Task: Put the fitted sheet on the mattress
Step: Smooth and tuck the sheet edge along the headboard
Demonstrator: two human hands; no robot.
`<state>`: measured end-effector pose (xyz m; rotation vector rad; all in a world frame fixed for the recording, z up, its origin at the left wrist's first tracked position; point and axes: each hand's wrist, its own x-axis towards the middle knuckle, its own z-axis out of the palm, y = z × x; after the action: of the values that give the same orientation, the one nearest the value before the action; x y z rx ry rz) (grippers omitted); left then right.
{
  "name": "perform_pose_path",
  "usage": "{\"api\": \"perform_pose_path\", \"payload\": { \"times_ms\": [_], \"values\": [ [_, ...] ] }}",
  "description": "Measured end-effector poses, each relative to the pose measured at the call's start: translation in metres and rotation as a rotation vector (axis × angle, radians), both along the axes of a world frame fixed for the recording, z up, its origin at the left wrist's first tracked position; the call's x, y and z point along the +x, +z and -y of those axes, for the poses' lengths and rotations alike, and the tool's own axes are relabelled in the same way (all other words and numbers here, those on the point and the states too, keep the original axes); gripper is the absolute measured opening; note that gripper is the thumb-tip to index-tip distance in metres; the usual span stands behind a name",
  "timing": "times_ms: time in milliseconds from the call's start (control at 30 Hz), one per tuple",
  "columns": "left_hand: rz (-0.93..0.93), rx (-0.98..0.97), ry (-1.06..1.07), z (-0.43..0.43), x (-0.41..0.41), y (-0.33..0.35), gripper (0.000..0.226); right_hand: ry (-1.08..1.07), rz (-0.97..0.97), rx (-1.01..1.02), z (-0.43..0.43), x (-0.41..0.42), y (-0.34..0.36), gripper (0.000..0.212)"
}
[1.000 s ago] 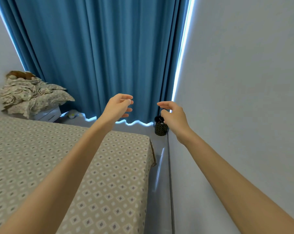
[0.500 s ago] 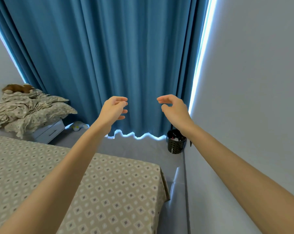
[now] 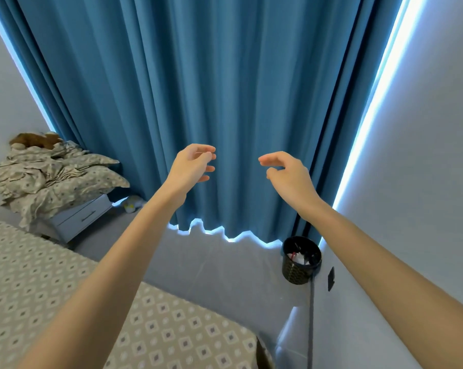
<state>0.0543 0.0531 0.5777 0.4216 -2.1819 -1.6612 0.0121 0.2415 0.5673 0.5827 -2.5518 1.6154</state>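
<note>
**Both hands raised and empty, sheet spread below**

A dark round bin [image 3: 301,262] stands on the floor [image 3: 225,270] below the right hand [image 3: 289,174], just under that forearm and close against the wall [image 3: 424,182] on the hand's right. Inside it lie a few scraps, white and red among darker bits; what they are cannot be told. A small dark socket [image 3: 331,278] sits on the wall just right of the bin.

Far to the left of the left hand [image 3: 190,166] and slightly lower, a pale drawer unit [image 3: 78,217] has its drawer closed. A crumpled heap of patterned bedding [image 3: 52,174] is piled on top of it and hangs over its front, with a brown soft toy [image 3: 33,138] at the heap's far end.

The sheet [image 3: 65,288], beige with a pattern of small diamonds, lies spread flat and smooth well below both hands. It sits under the left forearm and runs off to that hand's left. Its near corner [image 3: 251,339] shows low down, between the two forearms, with a strip of floor between it and the wall. Neither hand touches the sheet.

Both hands are held up in the air in front of the blue curtain [image 3: 225,75], apart from each other with a gap between the fingertips. The fingers of each are loosely curled and relaxed, and each hand holds nothing. Bright light shows along the curtain's hem beneath the hands and down its edge to the right of the right hand.
</note>
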Motion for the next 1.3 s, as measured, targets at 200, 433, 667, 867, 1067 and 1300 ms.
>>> {"api": "perform_pose_path", "payload": {
  "times_ms": [200, 433, 667, 867, 1067, 1300],
  "values": [
    [-0.081, 0.051, 0.098, 0.019, -0.108, -0.035, 0.023, 0.079, -0.014, -0.026, 0.017, -0.122, -0.024, 0.039],
    [-0.099, 0.009, 0.209, 0.062, -0.243, -0.062, 0.023, 0.207, -0.081, -0.002, 0.060, -0.266, -0.034, 0.038],
    [-0.130, 0.009, 0.432, 0.124, -0.333, -0.071, 0.020, 0.309, -0.041, 0.024, 0.126, -0.385, -0.035, 0.039],
    [-0.093, -0.010, 0.586, 0.201, -0.371, -0.093, 0.021, 0.491, -0.055, 0.024, 0.238, -0.456, -0.051, 0.040],
    [-0.071, -0.021, 0.840, 0.313, -0.389, -0.109, 0.015, 0.760, -0.118, 0.082, 0.389, -0.511, -0.069, 0.040],
    [-0.006, 0.064, 1.120, 0.445, -0.356, -0.109, 0.024, 1.071, -0.174, 0.148, 0.584, -0.511, -0.072, 0.037]
  ]
}}
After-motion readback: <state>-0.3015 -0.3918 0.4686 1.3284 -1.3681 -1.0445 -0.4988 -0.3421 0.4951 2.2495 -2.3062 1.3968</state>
